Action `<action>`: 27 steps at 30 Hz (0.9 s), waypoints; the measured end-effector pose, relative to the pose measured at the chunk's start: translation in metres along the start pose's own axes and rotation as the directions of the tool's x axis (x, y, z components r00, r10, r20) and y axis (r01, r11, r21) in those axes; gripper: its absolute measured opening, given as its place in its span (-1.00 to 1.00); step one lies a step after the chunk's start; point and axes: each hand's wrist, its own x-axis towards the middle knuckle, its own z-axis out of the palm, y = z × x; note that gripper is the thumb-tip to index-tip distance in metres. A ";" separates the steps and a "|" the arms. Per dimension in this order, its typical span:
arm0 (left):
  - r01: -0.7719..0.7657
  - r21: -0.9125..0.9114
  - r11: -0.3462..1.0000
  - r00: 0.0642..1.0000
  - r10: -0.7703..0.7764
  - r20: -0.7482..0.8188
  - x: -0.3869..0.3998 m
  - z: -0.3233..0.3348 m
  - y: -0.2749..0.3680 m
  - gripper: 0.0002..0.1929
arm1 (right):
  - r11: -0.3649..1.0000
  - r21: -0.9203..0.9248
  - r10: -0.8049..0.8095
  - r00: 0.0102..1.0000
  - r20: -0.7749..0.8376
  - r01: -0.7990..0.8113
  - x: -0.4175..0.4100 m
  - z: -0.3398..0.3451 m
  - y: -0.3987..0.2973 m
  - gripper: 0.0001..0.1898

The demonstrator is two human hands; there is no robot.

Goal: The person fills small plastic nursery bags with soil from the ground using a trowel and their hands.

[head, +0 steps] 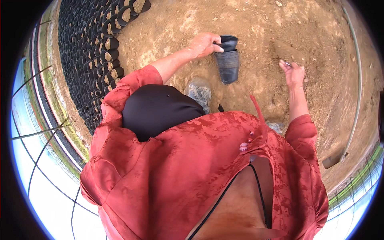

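Observation:
My left hand (206, 45) pinches the rim of a black plastic nursery pot (229, 45). This pot sits at the mouth of a stack of nested black pots (228, 66), partly inside it. To the right, over loose soil, my right hand (294, 73) grips a small hand tool (286, 53), probably a scoop or trowel. The tool is blurred and soil-coloured, so its exact shape is unclear; a bit of shiny metal shows between the fingers.
Dense rows of soil-filled black pots (90, 60) stand at the left. Near the stack is my foot under clear plastic (199, 93). A thin pipe (357, 75) curves along the right side. Bare brown soil (168, 36) with small stones covers the ground.

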 end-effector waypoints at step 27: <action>-0.197 0.504 0.841 0.822 0.422 -0.383 0.015 -0.037 -0.049 -0.79 | 0.984 -0.171 -0.035 0.991 0.126 0.057 -0.049 0.089 0.022 -0.74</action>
